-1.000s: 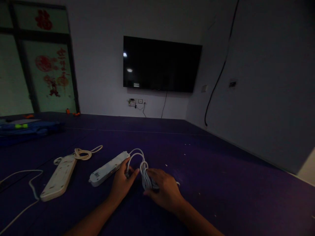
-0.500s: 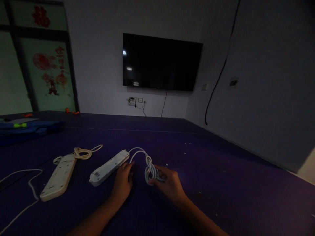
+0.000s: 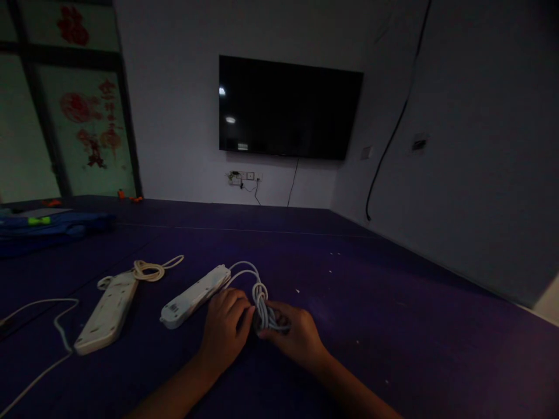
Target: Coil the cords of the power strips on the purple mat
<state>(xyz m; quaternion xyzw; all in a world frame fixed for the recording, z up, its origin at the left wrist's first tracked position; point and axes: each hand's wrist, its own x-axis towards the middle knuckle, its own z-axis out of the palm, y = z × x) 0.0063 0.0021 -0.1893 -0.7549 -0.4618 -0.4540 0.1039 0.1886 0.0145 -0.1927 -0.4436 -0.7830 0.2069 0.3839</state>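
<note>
A white power strip point(image 3: 195, 295) lies on the purple surface point(image 3: 393, 314) in front of me. Its white cord point(image 3: 263, 305) loops out from the far end and is gathered into a coiled bundle. My right hand point(image 3: 293, 336) is closed round that bundle. My left hand point(image 3: 226, 329) rests just left of it, fingers curled against the cord near the strip's end. Dim light hides the fingertips.
A second, cream power strip point(image 3: 106, 311) with a knotted cord point(image 3: 151, 270) lies to the left. A loose white cable point(image 3: 52, 326) runs at the far left. Blue items point(image 3: 48, 227) sit at the back left. A dark wall screen point(image 3: 288, 107) hangs ahead.
My left hand has moved right, from beside the strip to the cord bundle. My right hand has drawn the bundle slightly nearer and tightened on it.
</note>
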